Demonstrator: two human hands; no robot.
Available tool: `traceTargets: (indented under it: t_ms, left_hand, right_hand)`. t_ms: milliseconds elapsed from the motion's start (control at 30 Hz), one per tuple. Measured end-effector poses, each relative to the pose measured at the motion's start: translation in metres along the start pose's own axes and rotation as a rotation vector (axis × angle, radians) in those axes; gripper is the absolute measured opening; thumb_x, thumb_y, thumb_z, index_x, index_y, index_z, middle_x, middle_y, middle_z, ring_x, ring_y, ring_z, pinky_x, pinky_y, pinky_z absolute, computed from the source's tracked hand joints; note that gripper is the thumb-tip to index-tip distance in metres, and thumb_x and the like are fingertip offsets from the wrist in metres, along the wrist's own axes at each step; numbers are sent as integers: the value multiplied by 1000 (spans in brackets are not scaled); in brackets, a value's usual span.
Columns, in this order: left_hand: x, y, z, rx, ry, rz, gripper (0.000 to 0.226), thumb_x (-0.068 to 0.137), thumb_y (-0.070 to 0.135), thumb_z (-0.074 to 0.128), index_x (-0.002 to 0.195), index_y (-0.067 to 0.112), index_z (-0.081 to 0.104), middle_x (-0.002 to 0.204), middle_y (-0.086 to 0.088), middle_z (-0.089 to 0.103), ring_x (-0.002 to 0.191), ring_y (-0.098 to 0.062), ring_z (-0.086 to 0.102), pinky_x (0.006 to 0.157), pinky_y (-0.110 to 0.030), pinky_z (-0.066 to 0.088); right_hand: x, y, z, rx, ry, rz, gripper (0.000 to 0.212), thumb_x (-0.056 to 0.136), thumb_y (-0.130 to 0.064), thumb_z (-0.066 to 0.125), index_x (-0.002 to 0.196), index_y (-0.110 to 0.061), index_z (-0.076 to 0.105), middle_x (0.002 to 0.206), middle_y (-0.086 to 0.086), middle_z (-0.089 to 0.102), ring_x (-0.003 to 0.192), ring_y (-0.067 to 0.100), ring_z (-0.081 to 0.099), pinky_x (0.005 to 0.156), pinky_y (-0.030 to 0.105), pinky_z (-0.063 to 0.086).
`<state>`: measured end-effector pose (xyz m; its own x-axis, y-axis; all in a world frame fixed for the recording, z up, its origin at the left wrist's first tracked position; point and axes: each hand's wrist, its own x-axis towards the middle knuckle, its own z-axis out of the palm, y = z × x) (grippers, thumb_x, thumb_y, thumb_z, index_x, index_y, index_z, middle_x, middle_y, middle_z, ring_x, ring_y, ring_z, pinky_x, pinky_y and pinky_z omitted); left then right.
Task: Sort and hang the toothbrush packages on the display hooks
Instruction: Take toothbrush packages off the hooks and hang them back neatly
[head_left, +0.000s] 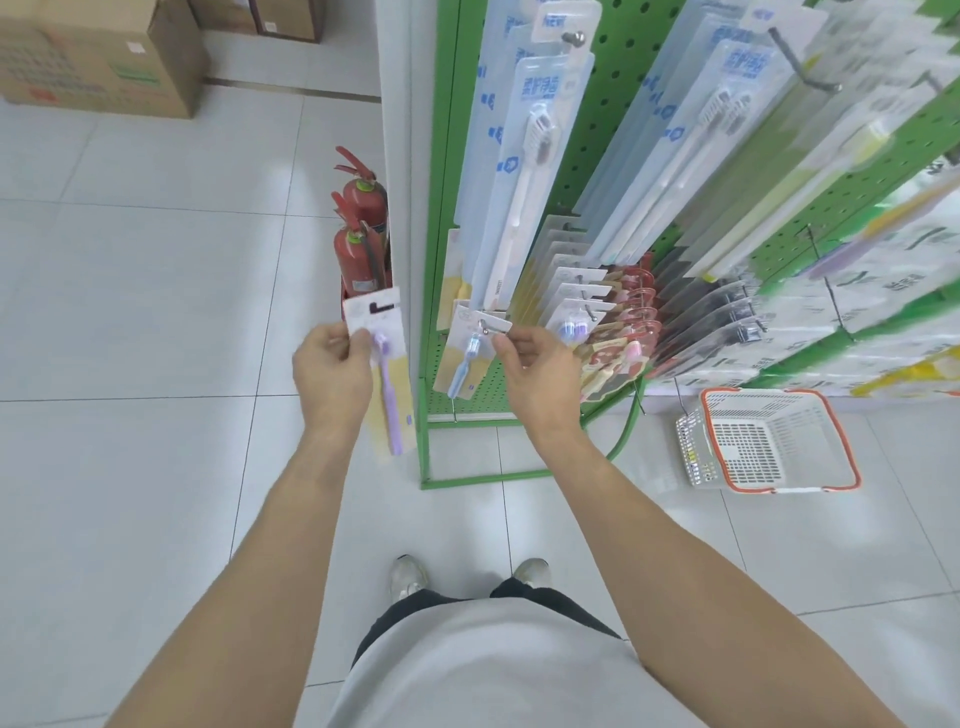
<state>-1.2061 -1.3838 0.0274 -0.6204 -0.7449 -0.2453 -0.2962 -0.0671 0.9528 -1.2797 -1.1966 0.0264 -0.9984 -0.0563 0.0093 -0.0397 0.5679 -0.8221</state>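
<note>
My left hand (332, 371) grips the purple toothbrush package (382, 364) hanging long-axis down, just left of the pegboard rack (441, 156), whose low hook (484, 326) my right hand (537, 371) pinches at the blue package (467, 358).

Hidden or unclear, by my hands:
- Purple toothbrush package (383, 364): lower left edge behind my left hand (332, 376).
- Blue toothbrush package (464, 358), at my right hand (540, 376): print unreadable.
- Far right of my right hand: shelf goods (883, 280) blurred, cut by the edge.
- Upper left: cardboard box (98, 57) cropped.
</note>
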Motion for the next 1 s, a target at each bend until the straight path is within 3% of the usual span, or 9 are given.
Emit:
traceTargets:
  t_ms: [100,167,267,400,533,633,767,900,1000]
  left_hand:
    - [-29,-23,-8,-169,18,-229,6,92,11,64,87,14,66,79,-1,71,71,-16,66,74,-34,55]
    - [-45,-30,-7,-268,-15,-375,8,94,9,65,100,4,68,90,-9,73,78,-24,69,71,-34,59]
    - [-66,-30,1,-379,-94,-496,13,97,7,63,107,0,67,101,-14,75,81,-25,72,68,-31,62]
    - [-86,-22,19,-424,-144,-530,14,98,7,61,109,0,68,105,-15,77,90,-27,74,71,-31,63]
    - [-104,-16,33,-414,-202,-501,20,99,9,60,113,-3,67,106,-18,76,91,-27,74,81,-35,62]
    - [-116,-9,41,-366,-294,-505,23,101,16,56,110,-1,69,107,-19,75,95,-30,74,87,-41,61]
    - [-128,0,51,-317,-303,-508,29,102,23,55,113,0,70,106,-20,75,98,-35,74,91,-45,58]
    - [-139,6,60,-329,-244,-453,33,103,26,54,115,0,70,107,-18,76,99,-34,74,91,-43,57]
    - [-151,8,66,-386,-267,-490,32,103,27,53,115,2,70,109,-16,75,100,-31,73,92,-42,56]
  right_hand:
    - [-13,8,-5,24,-4,-3,13,97,-27,66,101,-15,71,86,-13,70,81,-5,63,72,6,45]
    - [-28,16,-10,66,-77,17,11,98,-26,64,94,-18,71,84,-14,72,82,-5,65,74,11,48]
    - [-54,28,-22,208,-370,141,19,98,-34,64,93,-18,72,87,-6,76,81,10,71,76,25,57]
    - [-68,38,-50,291,-682,246,18,98,-28,65,99,-12,73,86,-6,75,71,4,65,65,13,47]
    - [-63,50,-76,373,-800,299,18,96,-28,68,98,-12,74,87,5,75,68,15,62,59,22,44]
    - [-60,59,-89,457,-846,326,19,88,-38,74,94,-20,77,93,16,76,78,28,58,71,39,42]
    - [-53,66,-106,539,-953,376,10,91,-23,71,97,-16,75,90,6,76,73,16,68,66,25,52]
    - [-49,79,-129,537,-1133,347,31,88,-18,77,118,-12,71,112,13,75,99,28,71,88,36,55]
    - [-52,86,-136,582,-1132,387,34,86,-16,77,119,-12,72,111,16,75,97,28,72,85,35,55]
